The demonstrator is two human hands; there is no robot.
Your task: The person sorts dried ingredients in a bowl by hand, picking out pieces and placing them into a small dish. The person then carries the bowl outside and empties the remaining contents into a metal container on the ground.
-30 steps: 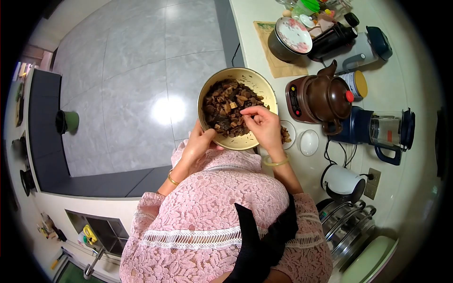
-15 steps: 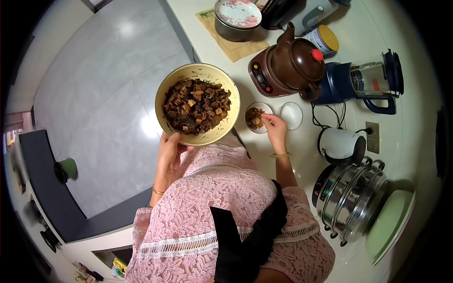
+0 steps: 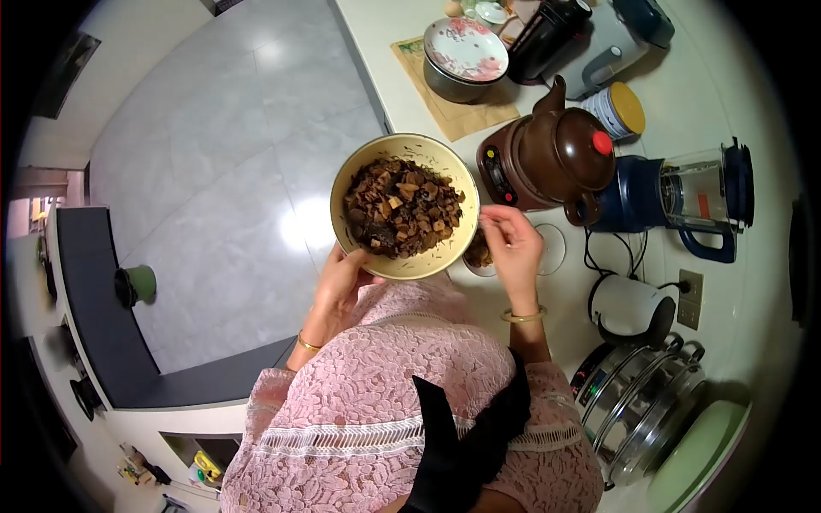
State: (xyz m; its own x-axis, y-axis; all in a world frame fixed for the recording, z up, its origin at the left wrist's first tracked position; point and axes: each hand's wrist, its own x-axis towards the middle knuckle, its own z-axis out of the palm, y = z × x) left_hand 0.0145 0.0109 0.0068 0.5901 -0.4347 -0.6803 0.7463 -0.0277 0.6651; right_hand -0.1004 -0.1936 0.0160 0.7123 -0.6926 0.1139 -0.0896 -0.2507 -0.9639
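My left hand (image 3: 339, 278) grips the near rim of a pale yellow bowl (image 3: 463, 190), thumb over the edge. Inside lies a heap of chopped brown and dark dried pieces (image 3: 402, 209), with a few lighter cubes among them. My right hand (image 3: 516, 248), fingers pinched together, is close beside the bowl's right rim; what sits between the fingertips is hidden. Partly covered by that hand, a small white dish (image 3: 480, 268) holds similar brown pieces. Just right of it stands a second small clear or white dish (image 3: 552, 249).
Behind the dishes stand a brown pot with red knob (image 3: 575, 141) and a blue blender (image 3: 629, 192). A white kettle-like appliance (image 3: 629, 306) and a steel steamer (image 3: 637, 406) line the right. A floral plate (image 3: 466, 50) covers a pot at the back. Grey floor lies left.
My right hand has moved from the small dish toward the yellow bowl's right rim, fingers still pinched. The view has shifted, and my left hand keeps holding the bowl.
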